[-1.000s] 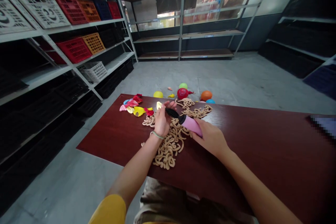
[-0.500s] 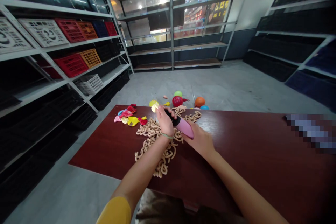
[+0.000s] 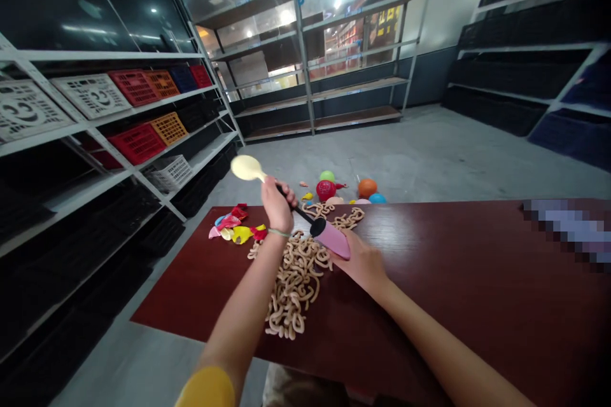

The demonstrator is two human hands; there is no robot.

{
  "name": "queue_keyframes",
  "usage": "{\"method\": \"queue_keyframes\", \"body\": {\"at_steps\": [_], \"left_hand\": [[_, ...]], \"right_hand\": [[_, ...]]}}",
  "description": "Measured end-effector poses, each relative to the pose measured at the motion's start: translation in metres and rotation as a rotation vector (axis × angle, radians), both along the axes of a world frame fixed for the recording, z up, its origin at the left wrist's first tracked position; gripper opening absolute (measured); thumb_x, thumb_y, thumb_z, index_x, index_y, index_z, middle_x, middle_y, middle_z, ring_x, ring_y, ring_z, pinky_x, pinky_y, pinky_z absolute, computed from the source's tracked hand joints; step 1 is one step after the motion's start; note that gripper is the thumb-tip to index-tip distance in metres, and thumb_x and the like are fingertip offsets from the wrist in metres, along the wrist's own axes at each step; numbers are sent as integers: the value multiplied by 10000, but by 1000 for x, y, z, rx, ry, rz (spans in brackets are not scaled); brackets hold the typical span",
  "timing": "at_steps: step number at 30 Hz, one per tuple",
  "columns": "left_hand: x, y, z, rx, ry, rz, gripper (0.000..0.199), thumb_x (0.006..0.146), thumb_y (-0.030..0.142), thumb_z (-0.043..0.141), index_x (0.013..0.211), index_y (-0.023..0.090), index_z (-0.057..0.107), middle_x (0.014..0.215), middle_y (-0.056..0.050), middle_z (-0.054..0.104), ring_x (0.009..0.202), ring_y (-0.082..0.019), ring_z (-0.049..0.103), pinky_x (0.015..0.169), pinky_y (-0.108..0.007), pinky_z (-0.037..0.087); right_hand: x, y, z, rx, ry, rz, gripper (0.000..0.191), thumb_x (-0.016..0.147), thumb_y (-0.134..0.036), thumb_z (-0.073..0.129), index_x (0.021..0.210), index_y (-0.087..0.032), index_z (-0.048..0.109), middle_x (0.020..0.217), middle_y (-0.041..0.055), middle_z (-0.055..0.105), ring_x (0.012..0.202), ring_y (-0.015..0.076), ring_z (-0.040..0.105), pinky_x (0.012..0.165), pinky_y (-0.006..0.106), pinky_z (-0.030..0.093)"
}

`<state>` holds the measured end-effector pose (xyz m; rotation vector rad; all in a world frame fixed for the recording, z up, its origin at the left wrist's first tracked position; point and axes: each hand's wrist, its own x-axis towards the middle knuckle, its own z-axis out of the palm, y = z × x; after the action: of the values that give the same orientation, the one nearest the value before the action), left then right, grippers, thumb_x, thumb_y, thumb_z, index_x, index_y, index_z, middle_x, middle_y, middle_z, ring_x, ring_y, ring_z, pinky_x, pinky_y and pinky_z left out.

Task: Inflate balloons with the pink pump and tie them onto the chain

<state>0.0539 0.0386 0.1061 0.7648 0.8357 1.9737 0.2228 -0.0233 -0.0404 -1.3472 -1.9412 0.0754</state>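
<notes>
Storeroom with metal shelving (image 3: 310,57) on the far side, plastic crates (image 3: 137,143) along the left, and a dark red desk (image 3: 429,280) in front. The left hand (image 3: 278,206) was up near the desk's far edge, its fingers (image 3: 285,196) curled tight, pinching a pale yellow balloon (image 3: 247,168) onto the black nozzle (image 3: 303,213) of a pink hand pump (image 3: 330,238). The balloon stuck out to the left, only part full by the look of it. The right hand (image 3: 360,261) had the pump's barrel, its fingers (image 3: 347,243) partly hidden but apparently wrapped around it.

Honestly, that pinch looked like the weak spot: if it loosened, the balloon could've slipped off and gone flat or shot away. Too much air could've popped it, too. Tan curly strands (image 3: 296,286) sat right under the hands, with deflated balloons (image 3: 229,226) to their left, so anything dropped could've got lost in there. Inflated balloons (image 3: 325,190) lay on the floor past the desk.
</notes>
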Motion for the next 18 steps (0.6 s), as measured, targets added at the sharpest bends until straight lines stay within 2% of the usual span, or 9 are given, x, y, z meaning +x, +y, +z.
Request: {"method": "queue_keyframes", "body": {"at_steps": [4, 7, 10, 15, 17, 18], "left_hand": [[35, -13, -40, -53, 24, -160, 347, 890, 538, 536, 822, 222, 413, 569, 70, 445, 382, -58, 399, 382, -176, 307], [39, -18, -50, -57, 22, -152, 373, 899, 549, 512, 778, 218, 391, 567, 68, 446, 381, -52, 397, 389, -172, 309], [18, -13, -35, -72, 38, -112, 359, 910, 534, 495, 772, 222, 382, 559, 71, 434, 370, -55, 385, 375, -170, 290], [-28, 6, 18, -15, 10, -15, 316, 912, 510, 495, 804, 234, 386, 565, 77, 409, 366, -54, 354, 359, -167, 244], [-31, 10, 28, 23, -13, 31, 302, 920, 502, 483, 813, 236, 390, 567, 77, 400, 363, -51, 337, 352, -170, 223], [-27, 10, 28, 32, -20, 37, 296, 925, 498, 477, 816, 236, 391, 564, 77, 398, 361, -51, 332, 349, -173, 219]], "right_hand": [[4, -1, -2, 12, -9, -70, 444, 827, -416, 614, 1222, -234, 528, 977, 70, 721, 829, 252, 701, 635, 313, 498], [5, -4, 0, 6, -34, -38, 450, 832, -413, 608, 1238, -243, 515, 1034, 73, 715, 869, 254, 699, 653, 318, 505], [6, -7, 3, -21, -48, 16, 463, 833, -411, 608, 1247, -229, 508, 1088, 78, 703, 907, 254, 696, 679, 325, 517], [4, -9, 10, -42, -23, 48, 449, 846, -406, 603, 1249, -234, 507, 1094, 75, 704, 896, 249, 702, 685, 324, 523], [2, -8, 10, -51, -7, 40, 458, 839, -404, 614, 1254, -242, 505, 1093, 66, 706, 889, 247, 704, 675, 321, 522], [1, -7, 9, -56, -1, 26, 457, 834, -403, 621, 1246, -242, 510, 1087, 63, 708, 889, 249, 704, 673, 321, 520]]}}
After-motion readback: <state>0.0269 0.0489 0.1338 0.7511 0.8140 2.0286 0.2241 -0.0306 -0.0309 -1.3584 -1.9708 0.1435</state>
